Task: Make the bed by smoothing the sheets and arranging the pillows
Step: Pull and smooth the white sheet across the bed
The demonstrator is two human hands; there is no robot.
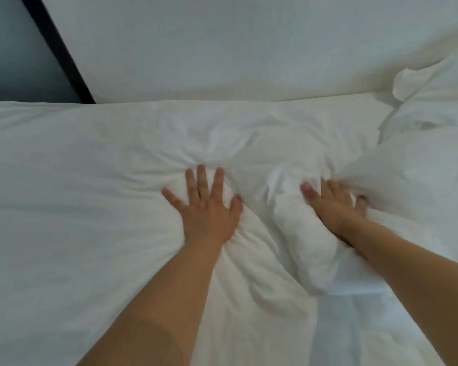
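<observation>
Bedding fills the view: a white pillow (pixel 117 159) lies with its long axis running left to right, along the foot of the white headboard (pixel 236 48). The left hand (pixel 206 207) presses flat on it below the headboard, fingers spread wide and pointing toward the headboard. The right hand (pixel 333 204) presses into the bunched fabric just right of the left, fingers straight, partly sunk in folds. A second pillow (pixel 434 101) leans at the headboard's right end.
</observation>
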